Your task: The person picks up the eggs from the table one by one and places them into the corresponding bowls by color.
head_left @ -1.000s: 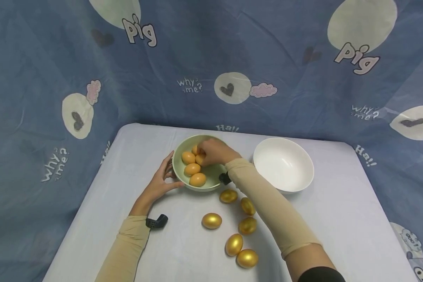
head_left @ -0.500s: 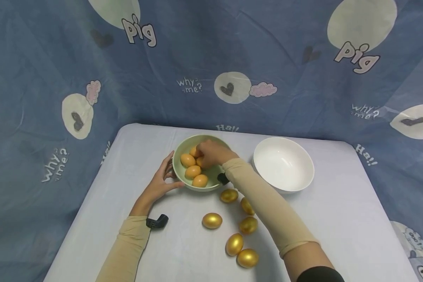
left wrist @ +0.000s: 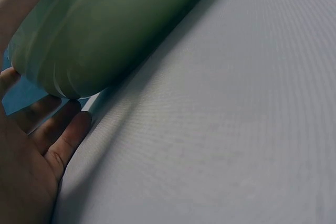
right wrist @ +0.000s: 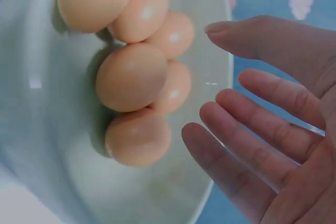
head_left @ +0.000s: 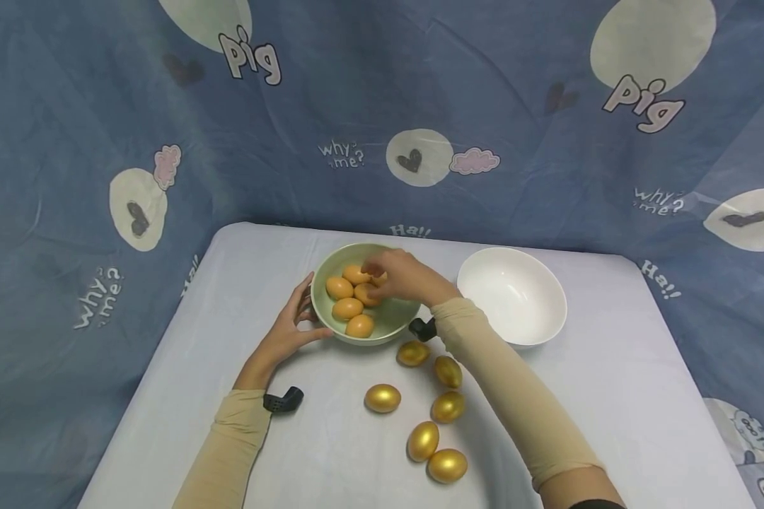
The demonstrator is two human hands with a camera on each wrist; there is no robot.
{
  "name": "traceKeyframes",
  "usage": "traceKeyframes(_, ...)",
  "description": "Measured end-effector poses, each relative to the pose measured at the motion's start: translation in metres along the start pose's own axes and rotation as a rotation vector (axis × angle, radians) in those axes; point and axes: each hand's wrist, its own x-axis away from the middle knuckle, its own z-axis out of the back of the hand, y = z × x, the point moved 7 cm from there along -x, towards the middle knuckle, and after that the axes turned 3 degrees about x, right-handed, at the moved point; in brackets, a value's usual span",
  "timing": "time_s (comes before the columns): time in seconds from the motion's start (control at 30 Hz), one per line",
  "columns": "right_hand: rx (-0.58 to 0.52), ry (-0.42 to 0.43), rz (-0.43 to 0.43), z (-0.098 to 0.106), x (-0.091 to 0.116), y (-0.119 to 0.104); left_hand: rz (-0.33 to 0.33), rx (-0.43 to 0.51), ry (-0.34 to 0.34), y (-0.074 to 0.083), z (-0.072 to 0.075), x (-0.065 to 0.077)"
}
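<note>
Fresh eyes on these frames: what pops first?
Six shiny gold eggs loose on the white table, front and centre. Then six brownish-orange eggs in the green bowl, with the right grip open close by and the left grip holding the bowl's left side. A white bowl stands to the right.

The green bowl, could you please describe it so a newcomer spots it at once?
Look toward the far edge of the white table. There, the green bowl stands with the left hand against its left side. Unlike the white bowl to its right, it holds orange-brown eggs.
</note>
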Motion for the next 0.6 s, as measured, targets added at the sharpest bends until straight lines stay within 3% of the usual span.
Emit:
traceKeyframes(0.23, -0.105, 0.114, 0.032, 0.005, 0.043, 0.001, 0.009, 0.005, -0.003, 0.007, -0.001, 0.001)
traceKeyframes(0.4, -0.165, 0.203, 0.081, 0.006, 0.079, 0.005, 0.005, -0.008, 0.005, 0.003, -0.001, 0.0)
traceKeyframes(0.6, -0.22, 0.229, 0.09, -0.007, 0.121, 0.01, -0.007, -0.019, 0.011, 0.003, -0.001, 0.001)
